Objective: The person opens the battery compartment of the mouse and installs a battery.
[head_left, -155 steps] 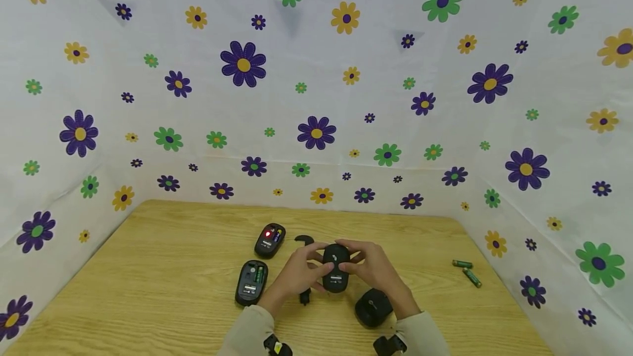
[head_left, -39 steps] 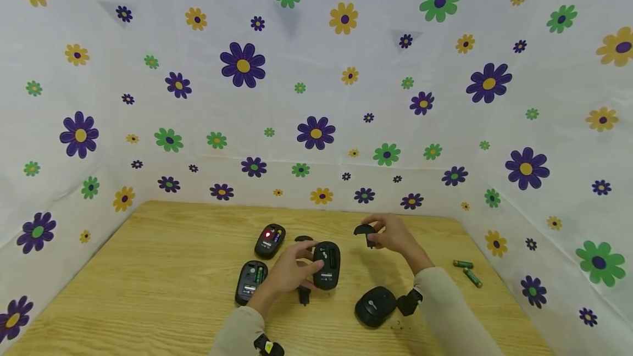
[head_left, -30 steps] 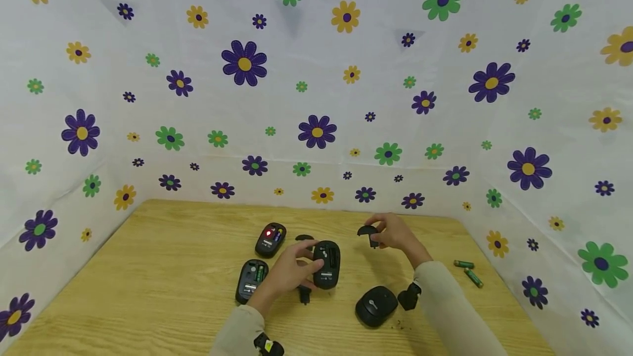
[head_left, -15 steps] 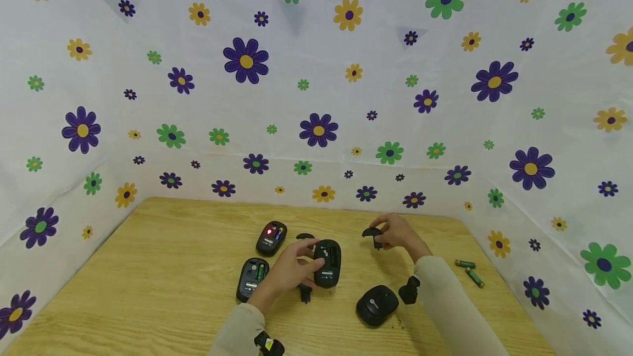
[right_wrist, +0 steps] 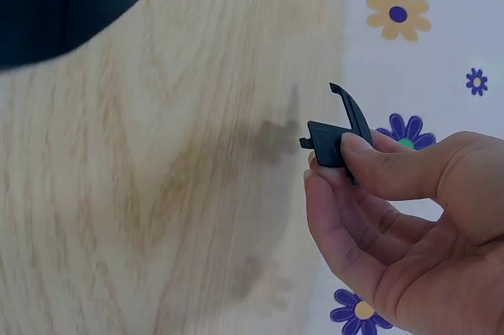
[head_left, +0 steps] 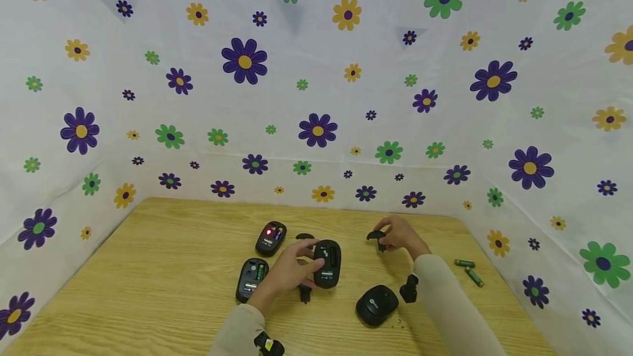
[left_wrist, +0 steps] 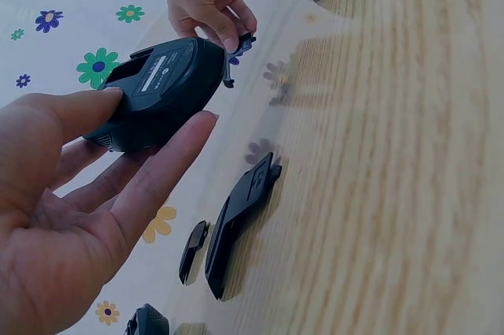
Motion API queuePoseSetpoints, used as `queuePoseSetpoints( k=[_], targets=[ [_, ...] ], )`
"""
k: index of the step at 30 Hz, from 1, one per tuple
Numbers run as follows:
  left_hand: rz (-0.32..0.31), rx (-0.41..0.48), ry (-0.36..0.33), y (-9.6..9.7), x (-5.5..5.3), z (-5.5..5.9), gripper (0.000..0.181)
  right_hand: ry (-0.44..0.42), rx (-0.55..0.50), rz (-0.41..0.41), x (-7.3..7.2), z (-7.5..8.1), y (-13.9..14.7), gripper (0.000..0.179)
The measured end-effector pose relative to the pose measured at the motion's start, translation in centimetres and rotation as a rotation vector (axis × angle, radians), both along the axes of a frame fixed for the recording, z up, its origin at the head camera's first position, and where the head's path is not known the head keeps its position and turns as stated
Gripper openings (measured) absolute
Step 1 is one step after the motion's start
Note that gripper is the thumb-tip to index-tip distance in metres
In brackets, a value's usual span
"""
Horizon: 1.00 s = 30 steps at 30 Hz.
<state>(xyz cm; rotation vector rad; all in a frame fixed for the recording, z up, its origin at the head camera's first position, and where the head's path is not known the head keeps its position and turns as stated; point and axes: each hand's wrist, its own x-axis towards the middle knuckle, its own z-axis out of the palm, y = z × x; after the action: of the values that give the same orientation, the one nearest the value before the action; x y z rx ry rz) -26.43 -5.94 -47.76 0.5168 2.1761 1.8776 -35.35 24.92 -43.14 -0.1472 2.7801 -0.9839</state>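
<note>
My left hand (head_left: 292, 263) grips a black computer mouse (head_left: 327, 264), its underside turned up and its battery slot uncovered. Between the thumb and fingers of my right hand (right_wrist: 409, 209) is a small black battery cover (right_wrist: 335, 142) with a curved end and a tab. That cover is held above the table, to the right of the mouse. Under my left hand, two more black covers (left_wrist: 240, 225) lie on the wood, partly hidden in the head view.
Left of my hands lie two upturned mice, one with a red light (head_left: 271, 238), the other holding a green battery (head_left: 252, 279). A black mouse (head_left: 377, 305) sits right side up near the front. Two green batteries (head_left: 473, 277) lie far right. Flowered cloth (head_left: 316, 70) surrounds the table.
Five seconds ago both hands held the mouse with its cover on. The cover is now off in my right hand, which has drifted further right; my left hand keeps the mouse nearly still.
</note>
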Motion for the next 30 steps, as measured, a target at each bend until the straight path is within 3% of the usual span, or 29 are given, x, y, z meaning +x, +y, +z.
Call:
queuePoseSetpoints(
  k=[19, 30],
  targets=[
    [0.002, -0.01, -0.002, -0.1, 0.1, 0.2, 0.057, 0.011, 0.051, -0.046, -0.5, -1.5, 1.5, 0.03],
    [-0.006, 0.008, 0.009, -0.1, 0.4, 0.5, 0.057, -0.015, 0.105, -0.046, -0.2, -1.4, 1.6, 0.03]
  ],
)
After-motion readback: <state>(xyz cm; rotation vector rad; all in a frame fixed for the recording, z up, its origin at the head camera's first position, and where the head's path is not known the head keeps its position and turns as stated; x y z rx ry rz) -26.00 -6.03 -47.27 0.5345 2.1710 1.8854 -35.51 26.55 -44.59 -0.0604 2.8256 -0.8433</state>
